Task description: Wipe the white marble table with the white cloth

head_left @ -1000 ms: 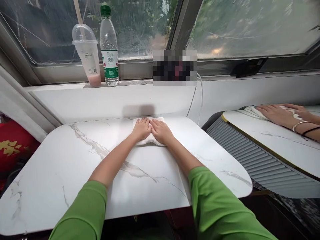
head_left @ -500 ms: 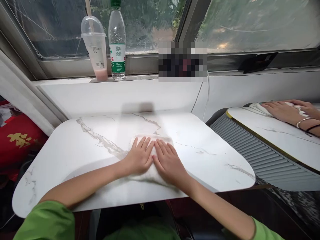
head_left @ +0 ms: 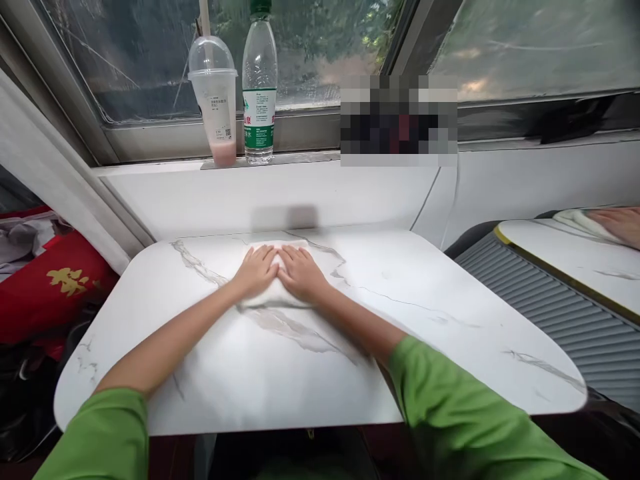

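Here, left hand point(head_left: 256, 271) and right hand point(head_left: 301, 273) lie spread on white cloth point(head_left: 277, 296), bottle label point(head_left: 259, 113) showing "泉".

Reads red 泉 and white 净水 on green-and-white label point(head_left: 259, 110) of bottle point(head_left: 259, 60). Shows dark small print plus square code point(head_left: 227, 133) on cup point(head_left: 213, 123), too tiny to read. Has gold character-like mark point(head_left: 67, 282) on red fabric point(head_left: 30, 317), not legible.

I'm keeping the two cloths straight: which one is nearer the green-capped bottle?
The white cloth under the left hand and right hand, on the central table. The other cloth lies at the far right, touched by another person's hand.
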A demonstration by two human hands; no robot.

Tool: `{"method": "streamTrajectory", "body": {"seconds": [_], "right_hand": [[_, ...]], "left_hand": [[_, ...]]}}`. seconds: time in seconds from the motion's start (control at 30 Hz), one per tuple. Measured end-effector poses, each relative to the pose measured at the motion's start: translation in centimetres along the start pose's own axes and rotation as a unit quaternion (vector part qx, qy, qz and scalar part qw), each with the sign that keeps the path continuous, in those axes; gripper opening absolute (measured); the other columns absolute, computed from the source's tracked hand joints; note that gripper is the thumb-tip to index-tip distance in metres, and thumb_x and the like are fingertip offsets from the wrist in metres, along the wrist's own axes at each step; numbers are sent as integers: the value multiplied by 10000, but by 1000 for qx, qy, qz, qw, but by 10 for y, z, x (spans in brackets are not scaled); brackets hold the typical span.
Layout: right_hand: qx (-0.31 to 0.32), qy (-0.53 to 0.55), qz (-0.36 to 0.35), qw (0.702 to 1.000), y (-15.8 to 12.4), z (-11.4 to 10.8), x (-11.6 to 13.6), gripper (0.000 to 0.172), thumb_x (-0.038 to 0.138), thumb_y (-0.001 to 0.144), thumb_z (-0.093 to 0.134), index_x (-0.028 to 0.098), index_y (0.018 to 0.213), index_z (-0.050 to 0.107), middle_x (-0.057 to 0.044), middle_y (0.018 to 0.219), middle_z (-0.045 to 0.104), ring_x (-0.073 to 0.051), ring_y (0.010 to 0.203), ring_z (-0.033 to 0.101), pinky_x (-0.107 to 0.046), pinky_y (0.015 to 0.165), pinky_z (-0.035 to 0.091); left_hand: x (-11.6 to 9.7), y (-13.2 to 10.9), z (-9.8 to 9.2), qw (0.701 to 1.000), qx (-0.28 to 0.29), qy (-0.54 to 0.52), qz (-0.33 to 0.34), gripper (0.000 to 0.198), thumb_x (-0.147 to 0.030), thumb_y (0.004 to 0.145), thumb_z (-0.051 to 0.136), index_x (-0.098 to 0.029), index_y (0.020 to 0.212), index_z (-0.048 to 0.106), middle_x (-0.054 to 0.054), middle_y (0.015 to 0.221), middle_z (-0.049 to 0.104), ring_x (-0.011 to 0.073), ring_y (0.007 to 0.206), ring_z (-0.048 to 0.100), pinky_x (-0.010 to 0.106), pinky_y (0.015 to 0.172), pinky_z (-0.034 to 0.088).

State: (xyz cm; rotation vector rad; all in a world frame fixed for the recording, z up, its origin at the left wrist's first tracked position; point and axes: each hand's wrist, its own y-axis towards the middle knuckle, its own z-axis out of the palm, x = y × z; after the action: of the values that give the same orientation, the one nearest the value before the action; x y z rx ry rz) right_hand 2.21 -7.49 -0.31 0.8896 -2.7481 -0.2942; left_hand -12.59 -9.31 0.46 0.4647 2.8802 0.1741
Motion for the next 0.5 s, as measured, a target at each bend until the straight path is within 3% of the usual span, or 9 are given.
{"method": "streamTrajectory", "body": {"seconds": [0.1, 0.23, 0.37, 0.5], "right_hand": [[-22, 4, 20, 1000, 38, 10, -8, 489, 240, 886, 327, 41, 1310, 463, -156, 1373, 469, -249, 1285, 382, -401, 1084, 222], [-29, 2, 21, 999, 48, 16, -10, 487, 238, 898, 304, 43, 1318, 452, -158, 1386, 454, -247, 1293, 369, -402, 1084, 213], [-16, -6, 6, 1000, 25, 14, -2, 503, 255, 908, 304, 39, 1344, 434, -149, 1410, 428, -243, 1312, 351, -396, 1098, 200], [-27, -26, -17, 999, -16, 10, 25, 525, 274, 924, 279, -1, 1350, 417, -194, 1406, 416, -290, 1312, 348, -447, 1087, 217]], "left_hand": [[22, 32, -2, 1000, -6, 10, -11, 432, -263, 963, 254, -137, 1351, 397, 76, 1431, 394, 183, 1336, 312, 409, 1128, 173], [27, 39, 0, 1000, -12, 10, -19, 434, -258, 970, 240, -130, 1358, 388, 77, 1439, 380, 187, 1343, 294, 416, 1131, 152], [18, 15, 0, 1000, -4, 14, -25, 459, -261, 961, 267, -102, 1383, 355, 96, 1465, 337, 205, 1364, 254, 420, 1138, 124], [7, -30, -5, 1000, 8, 4, -2, 472, -259, 948, 277, -100, 1385, 352, 95, 1471, 329, 201, 1373, 241, 418, 1142, 119]]}}
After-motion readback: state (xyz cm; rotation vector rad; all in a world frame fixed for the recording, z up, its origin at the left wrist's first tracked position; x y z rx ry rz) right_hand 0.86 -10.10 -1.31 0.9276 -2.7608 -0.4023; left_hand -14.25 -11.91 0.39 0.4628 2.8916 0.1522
